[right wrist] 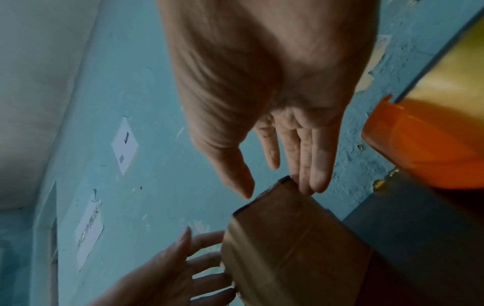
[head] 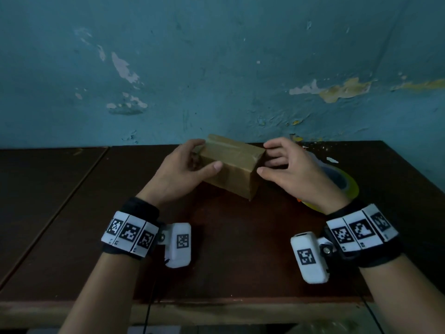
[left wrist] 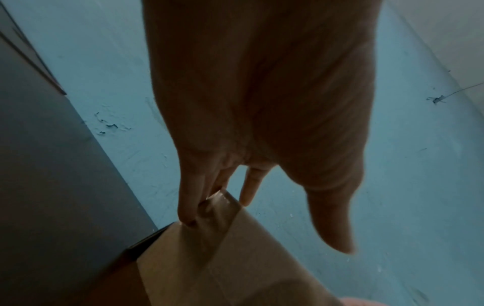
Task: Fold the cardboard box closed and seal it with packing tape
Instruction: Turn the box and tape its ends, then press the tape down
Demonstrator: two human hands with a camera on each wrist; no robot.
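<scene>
Two hands frame a small cardboard box (head: 228,165) that sits on the dark table (head: 72,213) close to the blue wall (head: 216,56), roughly in the middle. At the left, the left hand (head: 185,169) holds the box's left end: its fingers (left wrist: 188,198) are nearly straight against that end, with the thumb laid along the near face. The box looks folded shut, its top flaps down, and a glossy strip that seems to be tape (left wrist: 220,209) already runs over its left end and along the top. At the right, the right hand (head: 293,169) has its fingers (right wrist: 311,165) spread and nearly straight, the tips touching the box's right end while the thumb stands just off the corner; it grips nothing. Farther right, partly under that wrist, lies a yellowish roll of packing tape (head: 349,186) with an orange part (right wrist: 424,145) beside it. By my reading the folding is done and sealing is well along; what seems left is pressing the tape flat at the ends, and perhaps a further strip.
</scene>
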